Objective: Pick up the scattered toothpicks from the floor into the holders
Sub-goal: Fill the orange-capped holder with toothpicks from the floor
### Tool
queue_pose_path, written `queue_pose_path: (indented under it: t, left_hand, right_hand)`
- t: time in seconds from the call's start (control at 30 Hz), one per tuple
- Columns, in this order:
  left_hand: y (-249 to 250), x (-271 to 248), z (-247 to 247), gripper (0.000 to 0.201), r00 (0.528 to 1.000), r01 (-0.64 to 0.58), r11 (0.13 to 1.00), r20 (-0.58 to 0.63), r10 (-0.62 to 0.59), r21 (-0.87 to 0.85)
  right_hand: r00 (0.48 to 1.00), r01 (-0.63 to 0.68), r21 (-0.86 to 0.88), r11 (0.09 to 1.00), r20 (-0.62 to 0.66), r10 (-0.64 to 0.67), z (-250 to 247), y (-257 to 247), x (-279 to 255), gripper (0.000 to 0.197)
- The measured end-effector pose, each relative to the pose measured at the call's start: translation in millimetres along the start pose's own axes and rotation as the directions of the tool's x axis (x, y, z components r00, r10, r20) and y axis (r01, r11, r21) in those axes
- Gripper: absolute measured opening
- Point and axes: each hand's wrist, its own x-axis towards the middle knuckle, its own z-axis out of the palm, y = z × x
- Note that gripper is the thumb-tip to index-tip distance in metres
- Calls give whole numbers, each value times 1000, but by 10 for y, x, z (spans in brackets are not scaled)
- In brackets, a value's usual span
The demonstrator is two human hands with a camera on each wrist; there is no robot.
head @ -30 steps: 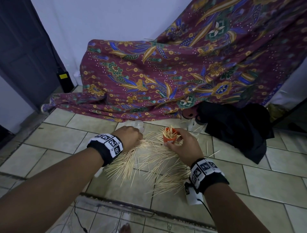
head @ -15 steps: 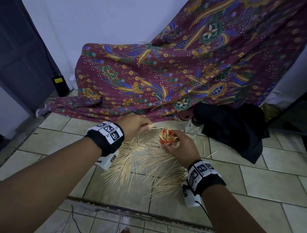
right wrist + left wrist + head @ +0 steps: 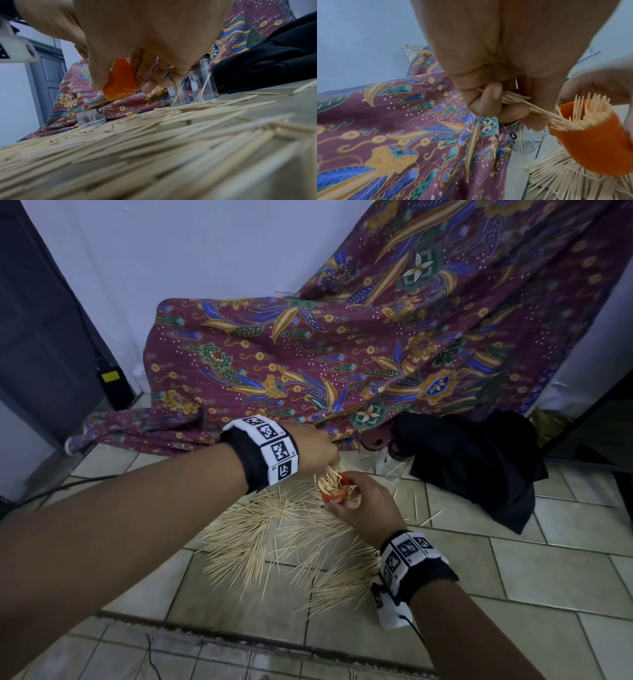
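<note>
My right hand (image 3: pixel 356 501) grips an orange toothpick holder (image 3: pixel 334 490) (image 3: pixel 597 143) (image 3: pixel 120 82), tilted and lifted off the floor, packed with toothpicks. My left hand (image 3: pixel 318 451) (image 3: pixel 496 105) pinches a bundle of toothpicks (image 3: pixel 530 108) whose tips reach into the holder's mouth. A wide spread of loose toothpicks (image 3: pixel 274 539) (image 3: pixel 154 142) lies on the tiled floor below both hands. Two clear holders (image 3: pixel 203 82) (image 3: pixel 390 463) stand behind, each with a few toothpicks inside. A short clear cap-like piece (image 3: pixel 91 117) sits to the left on the floor.
A patterned maroon cloth (image 3: pixel 308 364) drapes down just behind the hands. A black fabric heap (image 3: pixel 479 460) lies at the right. A dark door (image 3: pixel 37 330) and a small black box with a yellow label (image 3: pixel 114 386) stand at the left.
My left hand lifted from the floor pile with a bundle of toothpicks and moved right to the orange holder's mouth. The right hand keeps the holder raised and tilted.
</note>
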Motion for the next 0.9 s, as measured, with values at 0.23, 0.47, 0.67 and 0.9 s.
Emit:
queue_pose_path:
  t: [0.23,0.47,0.67,0.9]
  left_hand:
    - [144,71,-169,23,1000,-4,997,-1,4,74]
    - [223,65,-225,23,998,53,997,12,-54,56]
    - [177,45,-178,39,997,68,989,-35,-73,-130]
    - [66,-52,-153,26,992,51,907,-82,-94,-419]
  right_hand:
    - [1000,-14,5,1000,-5,14,-13,11,3,53]
    - [1000,-25,6,1000,-3,25,-23,-5,4,51]
    - [1000,-18,16,1000,5,18,-45,-45,-9,48]
    - [1000,-14,14,1000,-4,14,-21,-16,-4,51]
